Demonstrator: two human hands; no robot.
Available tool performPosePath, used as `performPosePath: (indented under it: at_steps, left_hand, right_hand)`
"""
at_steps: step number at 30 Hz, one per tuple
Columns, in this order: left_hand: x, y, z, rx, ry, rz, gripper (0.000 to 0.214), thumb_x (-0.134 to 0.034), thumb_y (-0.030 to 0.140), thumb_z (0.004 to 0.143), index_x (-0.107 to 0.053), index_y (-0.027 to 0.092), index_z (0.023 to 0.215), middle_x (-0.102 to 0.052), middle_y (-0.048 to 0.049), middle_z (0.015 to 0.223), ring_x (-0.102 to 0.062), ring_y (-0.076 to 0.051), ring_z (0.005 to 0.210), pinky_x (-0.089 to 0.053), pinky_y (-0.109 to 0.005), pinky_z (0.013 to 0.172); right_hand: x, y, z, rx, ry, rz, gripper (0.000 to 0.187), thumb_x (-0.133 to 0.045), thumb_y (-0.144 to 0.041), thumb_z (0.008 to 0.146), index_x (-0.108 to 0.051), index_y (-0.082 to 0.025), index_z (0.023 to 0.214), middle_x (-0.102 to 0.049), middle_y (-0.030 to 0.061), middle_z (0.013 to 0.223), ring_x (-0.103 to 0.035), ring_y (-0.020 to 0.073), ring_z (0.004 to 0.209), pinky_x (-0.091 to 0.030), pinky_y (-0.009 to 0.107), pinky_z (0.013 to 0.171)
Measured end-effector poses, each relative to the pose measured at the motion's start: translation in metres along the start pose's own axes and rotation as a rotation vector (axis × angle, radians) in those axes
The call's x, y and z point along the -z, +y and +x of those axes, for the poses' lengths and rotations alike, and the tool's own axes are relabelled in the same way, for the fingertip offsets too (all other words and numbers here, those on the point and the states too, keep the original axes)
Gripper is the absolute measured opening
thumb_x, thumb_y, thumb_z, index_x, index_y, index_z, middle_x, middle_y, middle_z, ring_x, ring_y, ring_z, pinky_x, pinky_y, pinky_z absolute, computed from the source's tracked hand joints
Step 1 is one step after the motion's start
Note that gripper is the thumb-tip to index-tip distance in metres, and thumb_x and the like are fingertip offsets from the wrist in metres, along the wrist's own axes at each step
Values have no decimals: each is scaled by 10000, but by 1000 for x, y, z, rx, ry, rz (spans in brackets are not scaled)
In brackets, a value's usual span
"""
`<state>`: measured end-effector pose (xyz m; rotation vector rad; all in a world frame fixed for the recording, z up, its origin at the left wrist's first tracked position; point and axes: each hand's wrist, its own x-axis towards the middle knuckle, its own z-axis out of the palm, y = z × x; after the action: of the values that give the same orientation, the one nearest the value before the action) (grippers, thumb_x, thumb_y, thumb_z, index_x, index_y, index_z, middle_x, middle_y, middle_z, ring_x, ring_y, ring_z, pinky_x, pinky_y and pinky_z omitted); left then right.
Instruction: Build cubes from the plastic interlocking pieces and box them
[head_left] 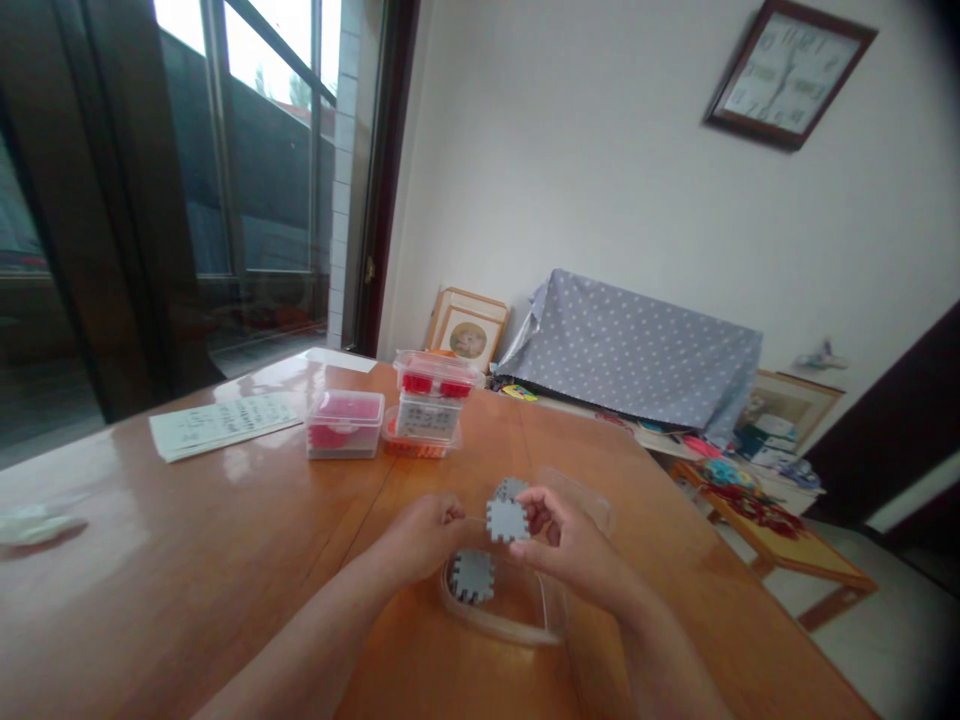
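Observation:
My right hand [574,545] pinches a grey square tile [508,522] with notched, jigsaw-like edges between thumb and fingers. Just behind that tile another grey notched piece [513,488] shows in part; whether it is also held I cannot tell. My left hand [424,540] is closed, fingers curled, to the left of the tile; what it grips, if anything, is hidden. Below both hands a clear plastic container [502,630] stands on the table, with more grey notched tiles [472,577] at its left side. A clear lid [592,500] lies behind my right hand.
On the wooden table [247,560] stand a pink-filled clear box [345,425] and stacked clear boxes [431,405] with red and orange contents. Written paper sheets [225,422] lie left of them. A low wooden bench [772,530] with coloured items stands at right.

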<state>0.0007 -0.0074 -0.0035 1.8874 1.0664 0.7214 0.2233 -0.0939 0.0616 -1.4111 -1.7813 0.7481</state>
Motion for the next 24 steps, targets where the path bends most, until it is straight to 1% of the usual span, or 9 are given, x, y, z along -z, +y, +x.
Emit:
performPosePath:
  at_steps: [2, 4, 7, 10, 14, 19, 24]
  left_hand:
    - [-1, -1, 1, 8, 13, 4, 349, -586, 502, 788, -645, 159, 760, -574, 17, 647, -471, -129, 598, -261, -244, 510]
    - [-1, 0, 0, 6, 27, 13, 365, -591, 518, 783, -639, 158, 744, -547, 24, 627, -447, -122, 583, -253, -246, 506]
    - [1, 6, -3, 10, 15, 9, 389, -622, 549, 755, -619, 161, 721, -488, 41, 595, -397, -109, 560, -226, -247, 496]
    - [5, 14, -6, 41, -23, -13, 426, -639, 587, 739, -603, 163, 717, -470, 44, 582, -383, -107, 553, -212, -248, 493]
    - [9, 22, -9, 51, -38, -10, 437, -646, 597, 731, -609, 162, 738, -491, 42, 593, -395, -110, 560, -221, -248, 496]
    - [9, 22, -9, 32, -31, 1, 408, -632, 563, 749, -620, 156, 746, -499, 41, 587, -394, -107, 544, -223, -245, 493]
    - [7, 19, -8, 33, -23, -13, 449, -653, 612, 724, -604, 166, 737, -515, 35, 605, -408, -113, 555, -224, -243, 486]
  right_hand:
    - [-9, -8, -8, -33, -141, 7, 390, -754, -312, 740, -609, -240, 1094, -659, 2, 946, -592, 174, 839, -467, 281, 745]
    - [-19, -9, -12, -82, -210, -18, 368, -754, -282, 735, -605, -243, 1070, -645, -17, 881, -577, 156, 770, -443, 257, 677]
    - [-30, -3, -13, -111, -207, -96, 362, -764, -272, 714, -606, -242, 1039, -617, -32, 818, -550, 142, 712, -385, 235, 601]
    - [-35, 2, -11, -89, -184, -175, 356, -780, -278, 699, -614, -242, 1012, -632, -24, 841, -557, 149, 738, -358, 235, 601]
    - [-35, 3, -9, -92, -204, -228, 360, -786, -261, 683, -616, -239, 1000, -651, -24, 847, -569, 150, 730, -355, 241, 609]
    - [-36, 4, -9, -114, -207, -271, 410, -803, -251, 657, -621, -235, 1024, -648, -19, 841, -570, 150, 721, -338, 238, 593]
    - [-36, 7, -10, -111, -211, -242, 407, -804, -262, 669, -629, -241, 1036, -650, -20, 836, -573, 150, 715, -339, 236, 583]
